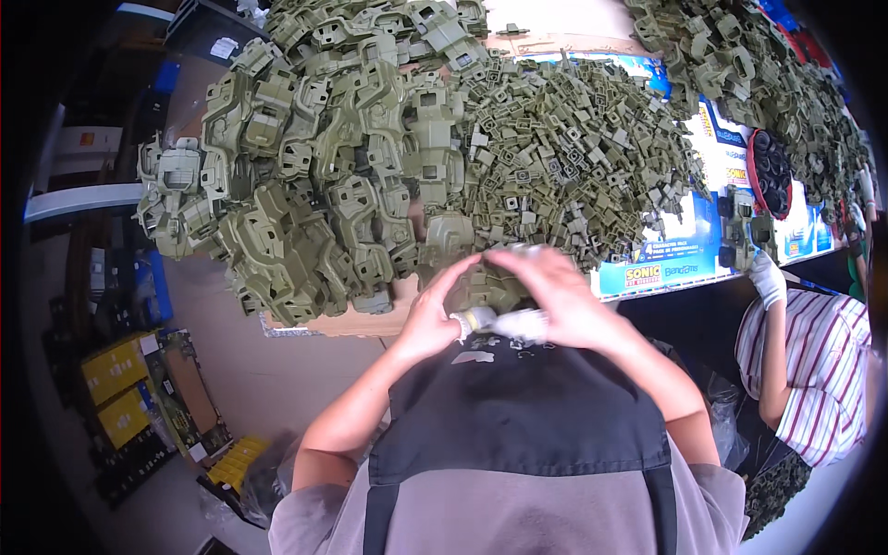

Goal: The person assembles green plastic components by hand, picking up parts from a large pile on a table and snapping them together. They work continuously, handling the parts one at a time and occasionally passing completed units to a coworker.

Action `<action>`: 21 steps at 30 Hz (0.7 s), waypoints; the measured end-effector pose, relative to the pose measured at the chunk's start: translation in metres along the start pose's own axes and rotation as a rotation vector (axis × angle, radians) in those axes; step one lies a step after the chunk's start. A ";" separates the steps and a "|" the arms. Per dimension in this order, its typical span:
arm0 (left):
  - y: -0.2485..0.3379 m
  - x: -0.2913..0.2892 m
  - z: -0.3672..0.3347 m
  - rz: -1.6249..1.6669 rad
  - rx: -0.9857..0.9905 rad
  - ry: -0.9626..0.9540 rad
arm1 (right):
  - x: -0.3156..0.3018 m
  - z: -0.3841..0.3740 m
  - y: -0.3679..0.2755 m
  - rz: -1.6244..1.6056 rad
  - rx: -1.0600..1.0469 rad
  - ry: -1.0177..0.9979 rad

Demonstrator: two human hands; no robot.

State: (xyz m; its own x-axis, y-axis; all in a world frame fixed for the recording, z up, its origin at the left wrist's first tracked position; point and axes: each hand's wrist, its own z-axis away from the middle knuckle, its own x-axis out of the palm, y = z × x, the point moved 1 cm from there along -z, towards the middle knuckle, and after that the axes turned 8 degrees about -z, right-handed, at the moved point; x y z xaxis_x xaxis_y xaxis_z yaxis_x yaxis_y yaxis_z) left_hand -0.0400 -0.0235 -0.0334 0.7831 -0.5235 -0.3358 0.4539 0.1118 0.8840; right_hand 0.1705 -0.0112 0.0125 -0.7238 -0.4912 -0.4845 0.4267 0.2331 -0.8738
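2 hands come together at the near edge of the counter, in front of a dark apron. The left hand and the right hand curve toward each other, fairly narrow, with white coverings on some of the digits. Between and just beyond them shows an olive plastic part, partly hidden by the fingers; blur makes it impossible to tell whether either of the hands grips it or it lies on the counter.

Beyond and to the left, large olive shells with cut-out openings lie heaped in overlapping rows. Right of these spreads a dense pile of small olive pieces, bordered at the near right by blue printed cardboard. Farther right lie more olive parts and a round red-rimmed tray with dark contents. A co-worker in a striped shirt reaches a white-gloved hand to the counter's edge. Yellow boxes stand at the lower left.
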 end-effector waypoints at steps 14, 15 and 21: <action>0.013 0.008 0.001 -0.151 -0.042 0.005 | 0.010 -0.022 0.048 -0.183 -0.061 -0.222; 0.012 0.007 -0.002 -0.207 -0.013 -0.006 | 0.008 -0.022 0.046 -0.189 -0.064 -0.200; 0.025 -0.014 -0.023 0.150 0.386 0.297 | -0.024 -0.019 0.028 -0.925 0.067 0.337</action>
State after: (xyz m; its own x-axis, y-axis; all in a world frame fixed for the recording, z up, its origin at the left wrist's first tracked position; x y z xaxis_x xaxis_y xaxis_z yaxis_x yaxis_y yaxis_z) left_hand -0.0300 0.0065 -0.0141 0.9401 -0.2568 -0.2245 0.1808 -0.1828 0.9664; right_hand 0.1893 0.0231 -0.0017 -0.8997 -0.1888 0.3936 -0.3633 -0.1762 -0.9149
